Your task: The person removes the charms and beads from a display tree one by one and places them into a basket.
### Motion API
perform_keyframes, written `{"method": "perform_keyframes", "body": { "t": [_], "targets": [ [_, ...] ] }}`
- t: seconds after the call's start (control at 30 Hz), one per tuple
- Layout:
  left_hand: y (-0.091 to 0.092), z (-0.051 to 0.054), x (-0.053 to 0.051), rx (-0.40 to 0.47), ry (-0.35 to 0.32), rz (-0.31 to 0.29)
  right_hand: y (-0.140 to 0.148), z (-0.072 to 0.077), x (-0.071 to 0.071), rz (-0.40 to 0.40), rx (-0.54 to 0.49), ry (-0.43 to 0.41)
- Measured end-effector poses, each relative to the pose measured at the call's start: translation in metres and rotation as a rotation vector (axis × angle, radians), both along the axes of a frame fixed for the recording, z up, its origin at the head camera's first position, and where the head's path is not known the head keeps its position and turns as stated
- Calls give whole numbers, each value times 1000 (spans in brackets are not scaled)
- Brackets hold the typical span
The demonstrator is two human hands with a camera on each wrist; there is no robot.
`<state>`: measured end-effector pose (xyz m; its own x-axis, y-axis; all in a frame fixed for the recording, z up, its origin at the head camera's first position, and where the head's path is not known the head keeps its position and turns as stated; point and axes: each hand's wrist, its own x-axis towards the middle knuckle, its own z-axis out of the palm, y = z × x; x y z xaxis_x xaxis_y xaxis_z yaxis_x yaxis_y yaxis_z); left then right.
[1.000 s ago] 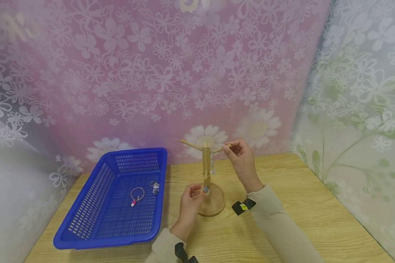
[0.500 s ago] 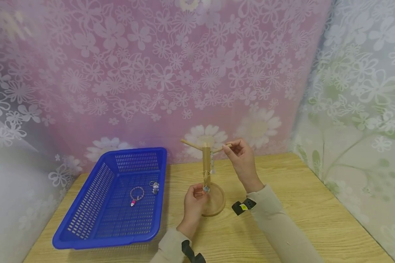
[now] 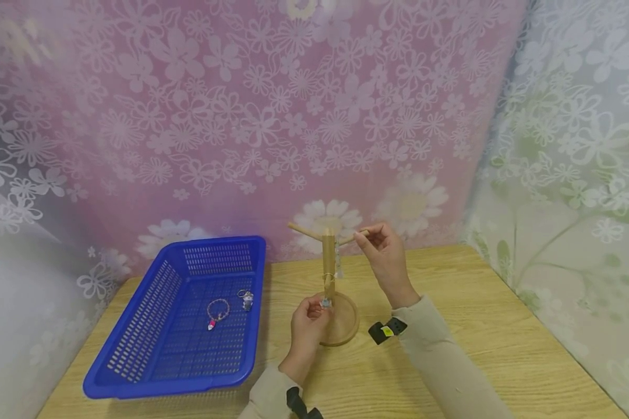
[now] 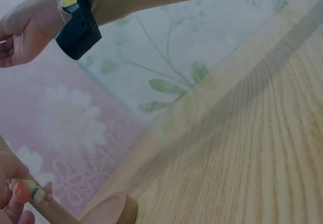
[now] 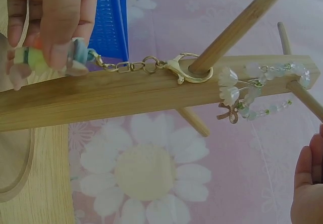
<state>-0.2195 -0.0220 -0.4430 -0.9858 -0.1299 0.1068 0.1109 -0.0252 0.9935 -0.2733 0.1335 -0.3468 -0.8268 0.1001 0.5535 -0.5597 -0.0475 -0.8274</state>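
A wooden stand [image 3: 328,253] with a round base and several slanted pegs is upright on the table. On its low front peg hangs a keychain [image 5: 151,64] by a gold clasp. My left hand [image 3: 306,329] pinches the keychain's small figure [image 5: 35,62], coloured green, yellow and blue and partly hidden by the fingers. Over an upper peg hangs a pale beaded bracelet [image 5: 262,80] with white flowers and a bow charm. My right hand [image 3: 385,259] pinches the end of that peg [image 3: 352,237], right of the bracelet.
Left of the stand sits a blue plastic basket [image 3: 259,331]. Inside it lie a beaded bracelet [image 3: 218,310] with a pink charm and a keychain [image 3: 247,300] with a grey-white figure. A flowered curtain [image 3: 293,145] stands behind the wood-grain table [image 3: 451,349].
My left hand has moved a little to the right, and the keychain's figure has shifted slightly in its fingers. The right hand stays on the peg.
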Motion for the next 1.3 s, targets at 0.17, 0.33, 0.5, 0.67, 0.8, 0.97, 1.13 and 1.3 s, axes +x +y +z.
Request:
{"method": "perform_keyframes", "body": {
  "t": [0.17, 0.33, 0.5, 0.67, 0.8, 0.97, 1.13, 1.3],
  "targets": [
    [-2, 11, 10, -7, 0, -50, 0, 0, -1, 5, -4, -7],
    [-3, 14, 12, 8, 18, -83, 0, -1, 0, 5, 0, -8],
    [-2, 9, 8, 47, 33, -101, 1, 0, 0, 3, -3, -5],
    [-2, 7, 7, 34, 41, -105, 1, -1, -1, -7, 0, 4],
    [-4, 15, 12, 25, 61, -116, 0, -2, -2, -7, 1, 8],
    [-8, 25, 17, 20, 74, -128, 0, -2, -2, -6, -3, 11],
    [-11, 32, 21, -1, 82, -142, 0, -3, -2, 3, -11, 17],
    [-14, 39, 25, -32, 94, -145, 0, -4, -2, 6, -14, 23]
  ]
}}
